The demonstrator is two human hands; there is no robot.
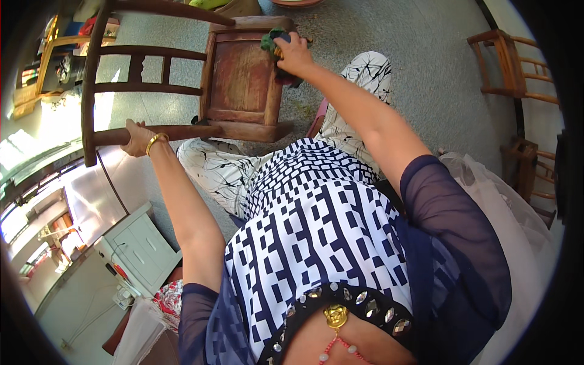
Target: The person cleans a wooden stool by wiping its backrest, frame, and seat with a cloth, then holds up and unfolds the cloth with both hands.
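A worn reddish-brown wooden chair [240,76] stands in front of my knees, its slatted back toward the left. My left hand [136,139], with a gold bangle at the wrist, is wrapped round the near post of the chair back. At the far right edge of the seat, my right hand [294,55] presses a bunched green and dark cloth [277,38] against the wood. Part of the cloth hangs below the fingers over the seat's side. The seat panel's finish looks scuffed and faded.
Grey speckled floor [420,67] surrounds the chair. Wooden chairs [508,64] stand along the right wall. A white cabinet [143,243] is at lower left, near a bright window side. At the top edge sits a pinkish basin [297,3]. Sheer white fabric [486,194] drapes behind my right arm.
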